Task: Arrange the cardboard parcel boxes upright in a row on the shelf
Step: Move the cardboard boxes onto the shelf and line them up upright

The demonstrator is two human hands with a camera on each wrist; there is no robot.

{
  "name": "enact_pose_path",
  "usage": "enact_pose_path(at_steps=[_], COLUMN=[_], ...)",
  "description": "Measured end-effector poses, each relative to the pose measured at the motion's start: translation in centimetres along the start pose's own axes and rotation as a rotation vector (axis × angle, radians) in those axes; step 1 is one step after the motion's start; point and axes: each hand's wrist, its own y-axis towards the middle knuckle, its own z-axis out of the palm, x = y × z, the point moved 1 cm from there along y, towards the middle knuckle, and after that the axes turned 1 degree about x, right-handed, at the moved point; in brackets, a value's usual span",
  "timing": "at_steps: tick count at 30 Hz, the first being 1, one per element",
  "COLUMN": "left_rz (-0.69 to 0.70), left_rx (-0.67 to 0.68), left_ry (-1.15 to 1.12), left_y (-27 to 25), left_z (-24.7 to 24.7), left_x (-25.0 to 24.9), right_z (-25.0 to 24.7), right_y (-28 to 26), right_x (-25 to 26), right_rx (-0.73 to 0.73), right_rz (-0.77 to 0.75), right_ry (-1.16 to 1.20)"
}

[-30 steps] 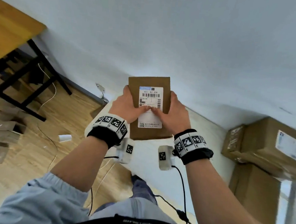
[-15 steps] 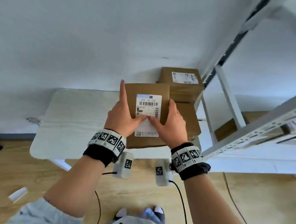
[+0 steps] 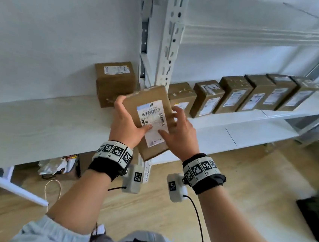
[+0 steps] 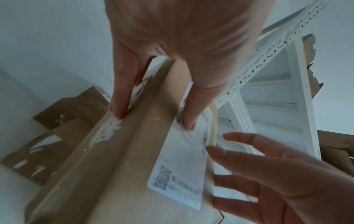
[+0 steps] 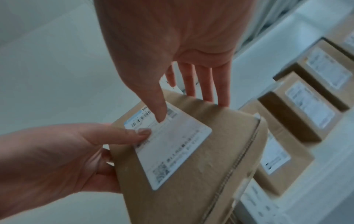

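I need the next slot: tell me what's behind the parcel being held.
Behind the held parcel stands the white shelf upright and the left end of the row of boxes on the shelf. The parcel covers the spot beside that end box.

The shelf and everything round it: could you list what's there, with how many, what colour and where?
Held box: one, brown with a white label, tilted in front of the shelf, between both hands.
Row of boxes: six in view, brown with white labels, upright side by side on the shelf, right of the post.
Stacked boxes: two, brown, one on the other, left of the post against the wall.
Shelf: one, white, along the wall.
Post: one, white with holes.
Floor: light wood, below.
Dark bag: one, on the floor at right.
Left hand: grip on the held box.
Right hand: fingers spread against the box's right side.
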Motion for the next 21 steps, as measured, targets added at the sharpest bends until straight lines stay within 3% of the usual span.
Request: enact_pose_path(at_steps=[3,7,13,21], left_rz=[0.004,0.093,0.176,0.331], left_rx=[-0.075,-0.134,-0.012,0.168], left_ry=[-0.014,0.014,0.04,-0.045], left_y=[-2.6,-4.7,-6.6,-1.6], left_z=[2.0,4.4,11.4,24.3], left_x=[-1.9,-5.9,-12.0,-19.9], right_z=[-2.3,-6.0,-13.2,-20.9], right_y=[-1.4,-3.1,-3.7,-0.8], right_x=[-1.9,-4.5,-10.9,-21.7], right_rx=[0.033,-0.086,-0.142,-0.272], right_rz=[-0.051,-0.034,0.054,0.242], right_ry=[-0.03,0.029,-0.04,-0.112])
